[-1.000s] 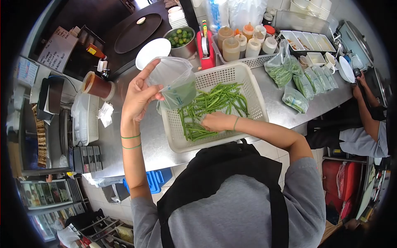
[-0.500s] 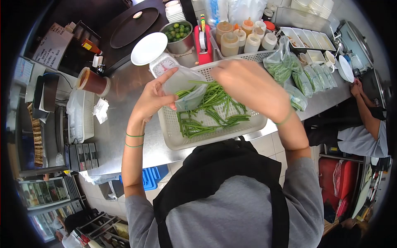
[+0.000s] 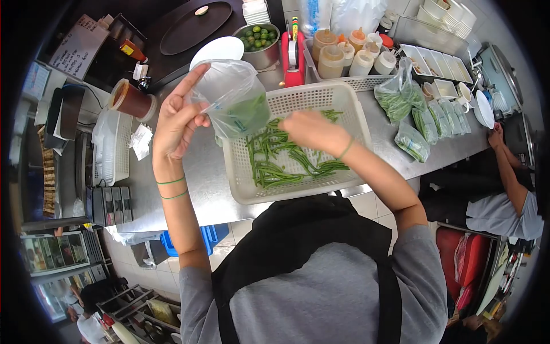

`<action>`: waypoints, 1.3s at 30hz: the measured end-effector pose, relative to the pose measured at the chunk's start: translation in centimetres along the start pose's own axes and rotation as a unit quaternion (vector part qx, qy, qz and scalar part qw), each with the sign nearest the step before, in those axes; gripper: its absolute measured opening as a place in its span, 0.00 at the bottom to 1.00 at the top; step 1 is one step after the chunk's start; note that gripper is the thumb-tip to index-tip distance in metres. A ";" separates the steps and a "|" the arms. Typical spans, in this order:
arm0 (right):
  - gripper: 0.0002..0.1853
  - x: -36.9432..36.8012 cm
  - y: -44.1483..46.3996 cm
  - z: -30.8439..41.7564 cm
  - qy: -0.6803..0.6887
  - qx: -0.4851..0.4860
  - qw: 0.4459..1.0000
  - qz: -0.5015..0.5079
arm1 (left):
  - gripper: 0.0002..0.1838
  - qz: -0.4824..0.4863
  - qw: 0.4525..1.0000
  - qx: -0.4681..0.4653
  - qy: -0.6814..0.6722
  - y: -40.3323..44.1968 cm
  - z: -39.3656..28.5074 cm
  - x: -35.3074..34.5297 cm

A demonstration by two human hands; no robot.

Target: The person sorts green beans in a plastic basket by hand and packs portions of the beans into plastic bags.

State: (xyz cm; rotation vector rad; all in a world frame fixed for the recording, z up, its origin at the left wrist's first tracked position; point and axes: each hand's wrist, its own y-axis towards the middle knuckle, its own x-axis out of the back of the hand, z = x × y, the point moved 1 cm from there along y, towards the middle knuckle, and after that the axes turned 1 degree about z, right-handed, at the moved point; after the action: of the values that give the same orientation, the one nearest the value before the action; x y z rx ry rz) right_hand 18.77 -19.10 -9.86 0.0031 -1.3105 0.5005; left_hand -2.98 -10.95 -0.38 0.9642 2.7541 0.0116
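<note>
My left hand (image 3: 179,117) pinches the rim of a clear plastic bag (image 3: 232,86), with the index finger stretched up beside it. Cut green beans (image 3: 251,114) show through the lower part of this bag, which hangs over the left edge of a white perforated basket (image 3: 235,192). More long green beans (image 3: 278,172) lie loose in the basket. Just right of the bag, above those beans, my right hand (image 3: 314,132) has its fingers curled in; whatever they hold is hidden beneath them.
Filled bags of green vegetables (image 3: 412,140) lie to the right. Behind the basket stand a red tape dispenser (image 3: 293,60), sauce bottles (image 3: 332,60) and a pot of green citrus (image 3: 260,43). A white plate (image 3: 215,50) sits behind the bag. A co-worker's hands (image 3: 496,136) are at far right.
My left hand has moved left with the bag, which now hides the scale's dial. My right hand has come down and left, closer to the beans.
</note>
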 end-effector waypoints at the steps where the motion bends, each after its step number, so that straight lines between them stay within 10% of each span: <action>1: 0.22 -2.7 1.0 -0.3 -0.005 0.015 0.999 -0.033 | 0.33 -0.006 1.000 0.005 0.013 0.1 0.2 0.1; 6: 0.52 -9.7 3.3 -0.7 -0.047 0.025 0.998 -0.018 | 0.33 -0.044 0.999 0.009 0.006 0.1 0.5 0.3; 14: 0.20 -7.8 1.7 -3.3 0.073 0.115 0.978 0.161 | 0.33 -0.049 0.999 -0.012 -0.010 -0.3 0.4 1.8; 18: 0.04 -7.6 5.0 -2.3 0.085 0.059 0.990 -0.098 | 0.33 -0.037 0.999 -0.003 -0.009 -0.2 0.5 1.0; 31: 0.13 -12.6 11.6 2.0 0.073 -0.093 0.973 -0.196 | 0.34 -0.033 0.999 0.014 0.012 -0.2 0.4 1.0; 39: 0.11 -11.6 9.6 -1.4 0.137 -0.057 0.987 -0.063 | 0.33 -0.042 0.999 0.019 0.003 0.1 0.2 1.0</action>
State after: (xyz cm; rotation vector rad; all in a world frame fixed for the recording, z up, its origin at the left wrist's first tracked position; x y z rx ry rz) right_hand 14.73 -14.21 -23.54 -0.0747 -1.0592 0.3049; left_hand -3.64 -10.26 -0.81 0.8579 2.8069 -0.0525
